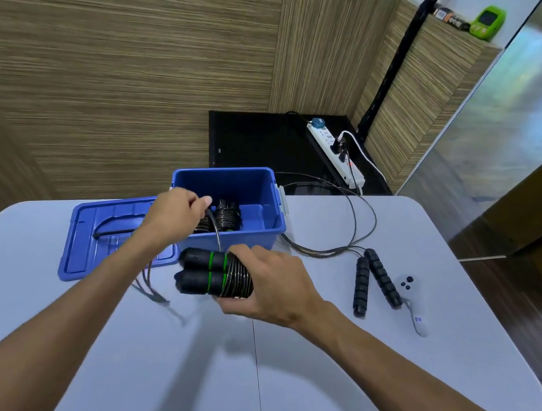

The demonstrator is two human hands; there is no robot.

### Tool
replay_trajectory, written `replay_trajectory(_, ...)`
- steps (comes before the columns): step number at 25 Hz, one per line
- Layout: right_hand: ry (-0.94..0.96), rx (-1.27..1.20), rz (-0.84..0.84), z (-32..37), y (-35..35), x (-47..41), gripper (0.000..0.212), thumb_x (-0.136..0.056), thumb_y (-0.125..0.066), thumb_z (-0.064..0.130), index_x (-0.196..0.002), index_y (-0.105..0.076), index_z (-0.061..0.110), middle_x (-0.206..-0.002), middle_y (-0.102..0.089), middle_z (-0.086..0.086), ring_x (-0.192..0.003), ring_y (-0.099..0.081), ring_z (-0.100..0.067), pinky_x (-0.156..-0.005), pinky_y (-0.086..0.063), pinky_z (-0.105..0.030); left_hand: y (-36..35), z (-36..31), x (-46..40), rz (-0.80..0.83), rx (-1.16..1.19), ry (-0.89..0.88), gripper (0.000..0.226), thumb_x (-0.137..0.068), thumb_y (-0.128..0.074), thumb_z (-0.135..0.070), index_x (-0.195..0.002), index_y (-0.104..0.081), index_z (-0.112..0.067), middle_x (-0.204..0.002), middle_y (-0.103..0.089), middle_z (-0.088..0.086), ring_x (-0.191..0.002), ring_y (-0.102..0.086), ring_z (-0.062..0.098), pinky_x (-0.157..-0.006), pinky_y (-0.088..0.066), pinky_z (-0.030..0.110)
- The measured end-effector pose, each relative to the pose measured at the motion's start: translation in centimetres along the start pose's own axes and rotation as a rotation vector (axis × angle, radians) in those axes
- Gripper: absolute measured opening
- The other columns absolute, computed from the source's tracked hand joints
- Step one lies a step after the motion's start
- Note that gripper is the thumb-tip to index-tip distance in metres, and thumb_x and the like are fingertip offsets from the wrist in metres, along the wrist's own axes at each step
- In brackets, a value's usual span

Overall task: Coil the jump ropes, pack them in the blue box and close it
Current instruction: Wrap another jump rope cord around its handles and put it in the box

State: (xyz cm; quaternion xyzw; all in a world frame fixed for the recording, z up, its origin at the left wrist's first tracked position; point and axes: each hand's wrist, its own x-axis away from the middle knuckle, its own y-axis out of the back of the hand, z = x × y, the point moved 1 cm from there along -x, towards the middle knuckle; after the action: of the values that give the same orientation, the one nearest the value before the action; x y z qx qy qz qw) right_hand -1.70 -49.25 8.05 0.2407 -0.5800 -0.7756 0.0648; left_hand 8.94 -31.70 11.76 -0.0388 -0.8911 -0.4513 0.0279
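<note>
A: Desk (113, 381) first. The blue box (253, 187) stands open at the far edge, mid-width; its lid (95, 242) lies flat just left of it. One coiled rope (226, 214) already sits inside, against the near wall.

B: And the bundle I'm working on?

A: The jump rope bundle (213, 276) is held just in front of the box's near wall, handles side by side, long axis pointing left. Your right hand (273, 284) is wrapped round its coiled end. Your left hand (177, 214) is over the box's near-left corner, pinching the free cord (214, 228) taut above the bundle.

B: So the box lies straight ahead, right hand nearer?

A: My judgement, yes. The right half of the box looks free. A third rope's handles (372, 281) lie uncoiled near the desk's right edge, cord trailing off the far edge.
</note>
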Motion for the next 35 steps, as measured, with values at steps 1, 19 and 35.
replay_trajectory(1, -0.013, 0.015, 0.002, -0.3, 0.1, -0.1, 0.058, -0.074, -0.059, 0.07, -0.109, -0.055, 0.024, -0.082, -0.062, 0.004, -0.067, -0.062, -0.023, -0.05, -0.039, -0.029, -0.4, 0.9, 0.0, 0.042, -0.024, -0.006, 0.042, -0.099, -0.047, -0.037, -0.084, -0.066, -0.003, -0.066, -0.058, 0.004, -0.066, -0.056, 0.023, -0.058, -0.035, 0.031)
replay_trajectory(19, -0.561, -0.355, 0.232, -3.5, 2.1, -2.2, 0.062, -0.077, -0.049, 0.084, -0.097, -0.052, 0.025, -0.081, -0.063, 0.008, -0.076, -0.061, -0.014, -0.068, -0.05, -0.032, -7.4, 1.9, 7.7, 0.111, 0.29, -0.444, 0.033, -0.098, -0.019, -0.054, -0.087, -0.042, -0.032, -0.071, -0.047, -0.001, -0.066, -0.046, 0.019, -0.061, -0.039, 0.037)
replay_trajectory(35, -0.623, -0.331, 0.097, -3.9, 1.1, -1.3, 0.054, -0.102, -0.025, 0.058, -0.073, -0.049, 0.021, -0.069, -0.058, 0.003, -0.069, -0.057, -0.019, -0.059, -0.043, -0.033, -6.1, -0.9, 9.7, 0.377, 0.403, -0.245, 0.039, -0.104, -0.031, -0.033, -0.074, -0.046, -0.013, -0.064, -0.055, -0.001, -0.062, -0.049, 0.011, -0.07, -0.045, 0.032)
